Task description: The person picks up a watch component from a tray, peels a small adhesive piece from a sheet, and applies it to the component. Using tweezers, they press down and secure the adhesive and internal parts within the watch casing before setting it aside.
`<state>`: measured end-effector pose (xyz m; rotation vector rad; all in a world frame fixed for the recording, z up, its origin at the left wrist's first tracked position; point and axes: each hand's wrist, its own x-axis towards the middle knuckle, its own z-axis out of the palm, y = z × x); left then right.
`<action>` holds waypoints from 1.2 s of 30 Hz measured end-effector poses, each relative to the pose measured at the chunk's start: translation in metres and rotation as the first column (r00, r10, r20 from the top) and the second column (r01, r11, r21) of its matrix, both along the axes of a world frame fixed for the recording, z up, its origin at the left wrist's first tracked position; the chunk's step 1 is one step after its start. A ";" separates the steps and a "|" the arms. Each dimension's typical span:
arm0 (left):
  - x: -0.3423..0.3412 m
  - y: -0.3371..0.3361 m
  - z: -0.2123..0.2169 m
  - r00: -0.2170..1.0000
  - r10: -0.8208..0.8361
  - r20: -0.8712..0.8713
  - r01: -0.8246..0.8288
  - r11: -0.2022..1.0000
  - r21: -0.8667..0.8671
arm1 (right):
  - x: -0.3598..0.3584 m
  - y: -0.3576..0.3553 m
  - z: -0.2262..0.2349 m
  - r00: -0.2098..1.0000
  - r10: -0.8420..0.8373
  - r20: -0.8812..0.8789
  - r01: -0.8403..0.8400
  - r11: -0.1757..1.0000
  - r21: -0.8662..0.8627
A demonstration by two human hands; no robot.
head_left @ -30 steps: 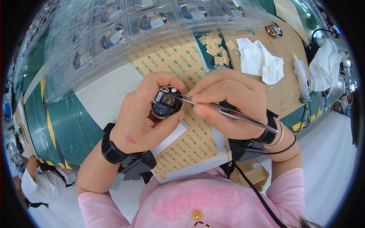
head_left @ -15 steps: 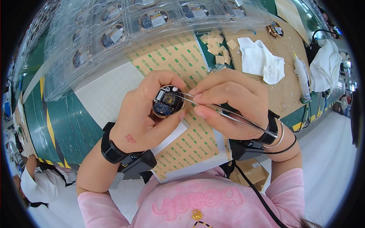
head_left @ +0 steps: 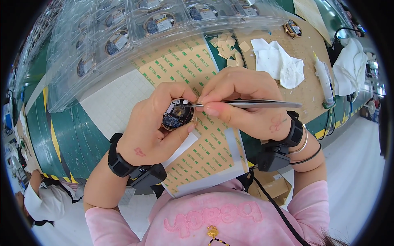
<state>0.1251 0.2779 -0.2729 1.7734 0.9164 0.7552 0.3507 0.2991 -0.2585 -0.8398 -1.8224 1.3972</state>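
My left hand [head_left: 150, 125] grips a round electronic module [head_left: 177, 115] by its edge between thumb and curled fingers. Its open face shows a dark circuit board with white parts in a copper-coloured rim. In my right hand [head_left: 242, 100] is a pair of metal tweezers [head_left: 254, 103], lying almost level and pinched between thumb and fingers. The tips reach the module's upper right edge; whether they hold anything is too small to tell. Below both hands lies a tan adhesive sheet [head_left: 201, 153] with green print on a white backing.
Clear plastic trays [head_left: 180, 30] with several similar modules stand at the back left. Tan paper squares [head_left: 225, 47], a white cloth [head_left: 277, 61], a white tube [head_left: 324, 80] and another round module [head_left: 292, 28] are to the right. A person [head_left: 47, 199] sits at far left.
My right hand has rolled, bringing the tweezers from a slant to nearly level, with their tips higher on the module's edge. The left hand and module have shifted slightly left and down.
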 end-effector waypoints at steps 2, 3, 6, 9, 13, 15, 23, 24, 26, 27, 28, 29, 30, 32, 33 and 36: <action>0.001 0.000 0.001 1.000 -0.002 0.005 0.002 1.000 0.002 | 0.000 -0.001 0.001 0.999 -0.017 -0.028 0.014 0.993 -0.116; 0.001 0.000 0.001 1.000 -0.003 0.010 0.003 1.000 0.004 | 0.001 -0.001 0.003 0.999 -0.018 -0.029 0.014 0.993 -0.115; 0.000 0.001 0.002 1.000 -0.012 0.025 0.011 1.000 0.020 | 0.001 0.000 0.008 0.999 -0.032 0.005 0.032 0.986 -0.161; -0.002 0.002 0.002 0.999 -0.027 0.045 0.025 0.998 0.050 | 0.000 0.000 0.007 1.000 0.007 -0.012 -0.008 0.993 -0.117; -0.003 0.002 -0.001 0.994 -0.035 0.100 0.027 0.996 0.081 | 0.000 -0.002 0.006 0.999 0.008 -0.047 -0.009 1.000 -0.022; -0.003 0.000 -0.001 0.993 0.008 0.120 -0.011 0.999 0.031 | -0.002 -0.002 0.006 0.998 0.000 -0.062 0.001 1.000 0.014; -0.003 0.000 0.003 0.998 0.005 0.058 -0.003 1.000 -0.029 | -0.007 -0.003 0.005 0.997 -0.059 0.055 0.033 0.917 0.398; -0.003 0.000 0.003 0.999 -0.004 0.041 0.005 1.000 -0.021 | -0.006 -0.001 0.003 0.998 -0.033 0.054 0.011 0.930 0.368; -0.004 -0.001 0.001 0.999 -0.007 0.039 0.007 1.000 -0.009 | -0.003 0.003 0.001 0.999 0.016 0.051 -0.031 0.951 0.308; -0.004 -0.001 -0.001 0.999 -0.010 0.038 0.010 1.000 0.003 | -0.002 0.002 0.001 0.999 0.014 0.052 -0.029 0.951 0.307; -0.004 -0.002 -0.002 0.999 -0.013 0.037 0.013 1.000 0.016 | -0.002 0.001 0.001 0.999 0.016 0.047 -0.026 0.976 0.215; -0.004 -0.002 -0.003 0.999 -0.016 0.039 0.016 1.000 0.015 | -0.002 0.000 0.001 0.999 0.017 0.042 -0.022 0.992 0.121; -0.003 -0.002 -0.004 0.998 -0.020 0.051 0.020 1.000 0.005 | -0.001 0.000 0.001 0.999 0.018 0.036 -0.018 1.000 0.025; -0.002 -0.004 -0.003 0.997 -0.022 0.068 0.024 1.000 -0.015 | 0.001 -0.001 0.004 1.000 0.014 0.023 -0.014 0.999 -0.034; -0.001 -0.004 -0.002 0.998 -0.024 0.066 0.025 1.000 -0.014 | 0.002 -0.001 0.005 1.000 0.012 0.013 -0.010 0.995 -0.095; 0.002 -0.002 0.001 0.997 -0.047 0.056 0.046 0.999 0.017 | 0.004 -0.002 0.004 0.999 -0.019 -0.031 0.015 0.990 -0.140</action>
